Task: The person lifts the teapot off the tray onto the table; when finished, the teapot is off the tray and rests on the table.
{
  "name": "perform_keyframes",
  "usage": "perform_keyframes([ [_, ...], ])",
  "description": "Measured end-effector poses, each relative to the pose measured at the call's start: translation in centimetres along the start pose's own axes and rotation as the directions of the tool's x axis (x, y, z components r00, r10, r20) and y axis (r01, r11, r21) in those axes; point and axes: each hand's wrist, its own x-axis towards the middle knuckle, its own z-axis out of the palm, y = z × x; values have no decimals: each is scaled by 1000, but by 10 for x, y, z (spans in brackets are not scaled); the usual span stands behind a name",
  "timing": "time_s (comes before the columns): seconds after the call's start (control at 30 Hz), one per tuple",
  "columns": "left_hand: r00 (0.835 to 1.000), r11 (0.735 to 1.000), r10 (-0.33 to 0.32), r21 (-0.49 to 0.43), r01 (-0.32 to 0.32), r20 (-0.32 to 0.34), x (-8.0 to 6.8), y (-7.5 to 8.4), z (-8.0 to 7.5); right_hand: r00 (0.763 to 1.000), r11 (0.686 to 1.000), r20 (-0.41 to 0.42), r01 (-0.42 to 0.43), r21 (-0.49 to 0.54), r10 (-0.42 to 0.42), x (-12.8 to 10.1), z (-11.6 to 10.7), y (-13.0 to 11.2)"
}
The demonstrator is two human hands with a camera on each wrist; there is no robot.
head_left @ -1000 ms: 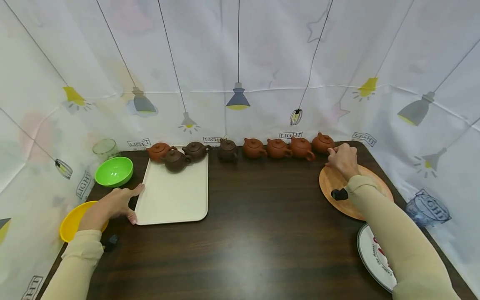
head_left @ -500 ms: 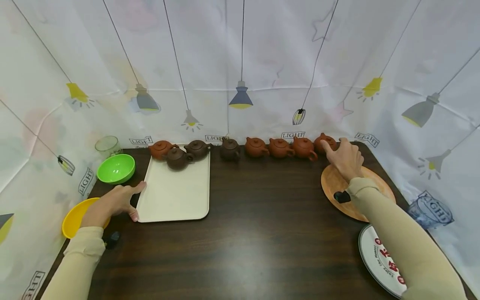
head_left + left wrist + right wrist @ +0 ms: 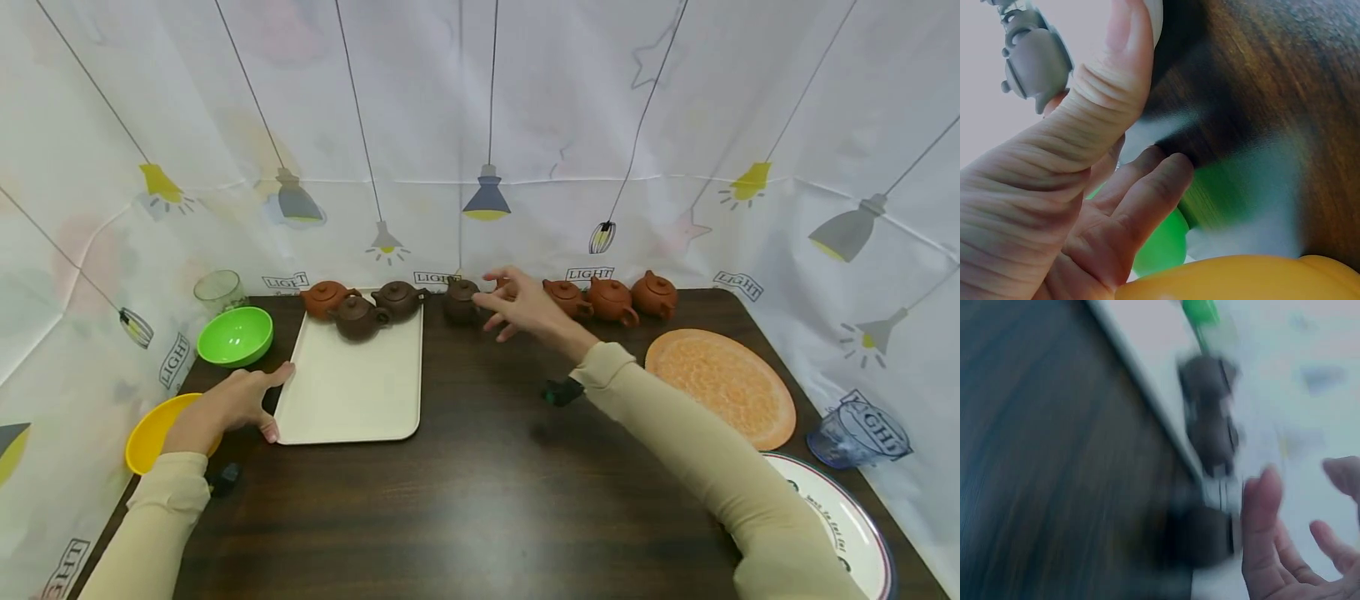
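Note:
My left hand (image 3: 228,408) rests at the left edge of a cream tray (image 3: 348,400), thumb at its near corner and fingers stretched along the side. On the tray's far end stand a reddish-brown teapot (image 3: 324,298) and two dark brown teapots (image 3: 357,318). My right hand (image 3: 532,312) hovers beside a dark teapot (image 3: 459,302) to the right of the tray, thumb and fingers spread with nothing between them. In the blurred right wrist view, the thumb overlaps the side of that dark teapot (image 3: 1204,537). A reddish teapot is mostly hidden behind the right hand.
Three more reddish teapots (image 3: 611,300) line the back edge. At right are a round wooden board (image 3: 720,387), a blue glass (image 3: 858,429) and a white plate (image 3: 862,533). A green bowl (image 3: 236,337), a clear glass (image 3: 220,291) and a yellow bowl (image 3: 150,433) stand at left.
My right hand has let go of the rightmost reddish teapot and swung left to the dark teapot near the tray. My left hand stays at the tray edge.

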Motion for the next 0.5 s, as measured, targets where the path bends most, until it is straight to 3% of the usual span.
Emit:
perform_keyframes([
  [0.13, 1000, 1000, 0, 15, 0, -6, -1, 2, -1, 981, 995, 189, 64, -80, -48, 27, 62, -13],
  [0.27, 1000, 1000, -3, 9, 3, 7, -1, 5, 7, 957, 991, 291, 40, -129, -1, 50, 112, -7],
  [0.4, 1000, 1000, -4, 5, 4, -4, -1, 3, 10, 974, 996, 225, -22, -91, 41, 70, 144, -2],
  [0.5, 1000, 1000, -1, 11, 1, -16, -1, 1, 5, 987, 997, 142, -79, 17, 75, 80, 158, -6],
])
